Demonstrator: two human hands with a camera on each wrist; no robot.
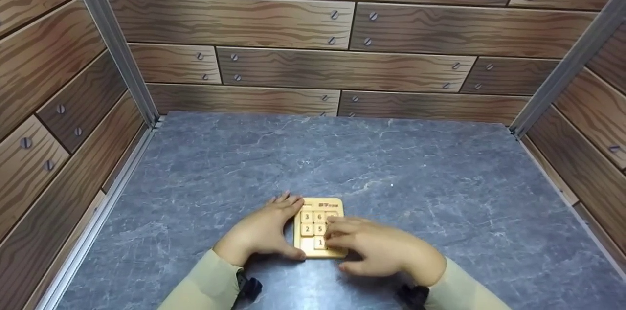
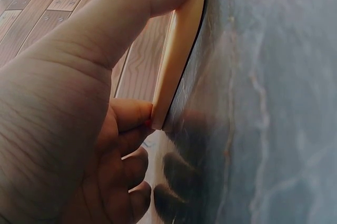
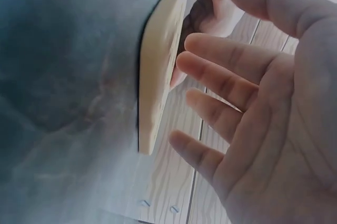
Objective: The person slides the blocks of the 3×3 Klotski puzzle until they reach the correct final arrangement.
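Note:
A yellow sliding number puzzle (image 1: 313, 253) lies flat on the table, its tiles 3, 6, 2, 5 and 1 readable. At its lower left, beside the 1 tile (image 1: 320, 242), is a gap without a tile. My left hand (image 1: 264, 229) holds the puzzle by its left side, thumb at the near corner and index finger at the far one. Over the right-hand column hovers my right hand (image 1: 379, 246), its fingers spread and hiding several tiles. In the right wrist view these fingers (image 3: 210, 105) are loosely extended, with their tips just above the puzzle's face.
The dark blue marbled tabletop (image 1: 391, 163) spreads out around the puzzle. Wood-patterned walls (image 1: 293, 26) stand at the back and both sides, with metal posts (image 1: 115, 41) in the corners. A dark strap device (image 1: 249, 288) sits at the left wrist.

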